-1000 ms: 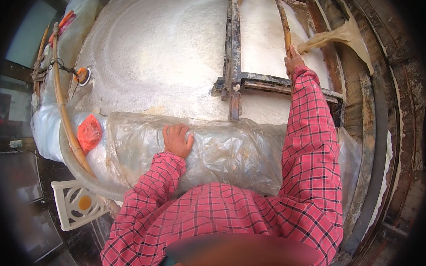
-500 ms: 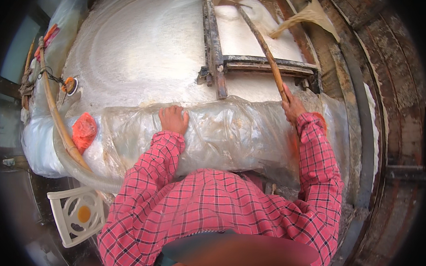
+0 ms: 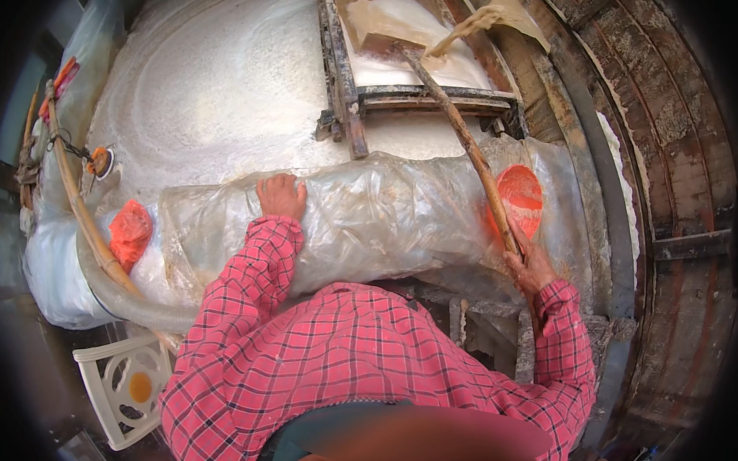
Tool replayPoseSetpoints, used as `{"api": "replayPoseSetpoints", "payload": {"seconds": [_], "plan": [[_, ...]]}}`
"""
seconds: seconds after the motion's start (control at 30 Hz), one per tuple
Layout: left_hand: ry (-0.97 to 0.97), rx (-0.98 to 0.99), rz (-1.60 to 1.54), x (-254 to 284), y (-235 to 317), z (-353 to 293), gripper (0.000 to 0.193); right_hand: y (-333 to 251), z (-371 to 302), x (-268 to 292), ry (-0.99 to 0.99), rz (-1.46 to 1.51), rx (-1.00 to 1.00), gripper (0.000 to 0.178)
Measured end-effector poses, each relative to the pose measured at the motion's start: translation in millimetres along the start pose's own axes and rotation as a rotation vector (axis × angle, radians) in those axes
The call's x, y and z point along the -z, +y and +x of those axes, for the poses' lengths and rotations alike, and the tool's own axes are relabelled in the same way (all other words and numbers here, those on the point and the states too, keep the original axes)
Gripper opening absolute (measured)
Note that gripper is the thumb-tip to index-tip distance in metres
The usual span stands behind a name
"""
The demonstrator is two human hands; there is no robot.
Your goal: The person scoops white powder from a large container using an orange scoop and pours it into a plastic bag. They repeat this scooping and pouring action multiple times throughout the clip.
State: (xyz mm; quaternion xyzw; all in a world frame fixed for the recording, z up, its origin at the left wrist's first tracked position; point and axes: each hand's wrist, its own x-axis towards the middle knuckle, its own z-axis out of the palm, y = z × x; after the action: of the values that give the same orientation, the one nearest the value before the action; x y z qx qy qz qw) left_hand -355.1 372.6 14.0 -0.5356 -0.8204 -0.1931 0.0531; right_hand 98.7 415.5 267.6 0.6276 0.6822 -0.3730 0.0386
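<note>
My right hand (image 3: 533, 265) is closed around the lower part of a long wooden pole (image 3: 458, 124). The pole slants up and to the left, and its brownish, flat-looking head (image 3: 388, 44) lies in white material inside a dark wooden frame (image 3: 426, 97). Just beyond that hand, an orange-red bowl-like scoop (image 3: 522, 195) rests on a ledge wrapped in clear plastic sheeting (image 3: 369, 218). On the same sheeting lies my left hand (image 3: 281, 196), palm down and holding nothing, with its fingers toward the far edge of the ledge.
White material (image 3: 219, 87) spreads across the basin beyond the ledge. At left are a curved bamboo pole (image 3: 85, 212), a red plastic bag (image 3: 131, 234) and a pale plastic stool (image 3: 83, 375). Tan cloth (image 3: 519, 16) hangs over the frame's right side. Weathered boards (image 3: 681, 152) run along the right.
My right hand has drawn the pole back toward my body, bringing its head nearer within the frame. The orange-red scoop has come into fuller view. My left hand stays on the sheeting.
</note>
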Motion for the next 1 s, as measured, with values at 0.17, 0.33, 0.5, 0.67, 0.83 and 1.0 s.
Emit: {"api": "replayPoseSetpoints", "payload": {"seconds": [0.17,0.33,0.5,0.67,0.83,1.0], "plan": [[-0.058,0.052,0.035,11,2,11,0.028,-17,57,26,0.024,0.078,0.028,0.066],[-0.091,0.045,0.006,13,12,25,0.028,-32,231,84,0.288,-0.096,0.396,0.067],[-0.094,0.006,-0.016,14,19,39,0.030,-115,405,131,0.242,0.106,0.258,0.068],[-0.078,0.018,-0.122,2,20,57,0.030,-150,533,107,0.342,-0.069,0.188,0.068],[-0.092,0.060,-0.073,0,13,49,0.030,-102,507,74,0.346,-0.182,0.157,0.064],[0.033,-0.041,-0.035,7,9,36,0.024,-49,409,54,0.350,-0.296,0.254,0.064]]}}
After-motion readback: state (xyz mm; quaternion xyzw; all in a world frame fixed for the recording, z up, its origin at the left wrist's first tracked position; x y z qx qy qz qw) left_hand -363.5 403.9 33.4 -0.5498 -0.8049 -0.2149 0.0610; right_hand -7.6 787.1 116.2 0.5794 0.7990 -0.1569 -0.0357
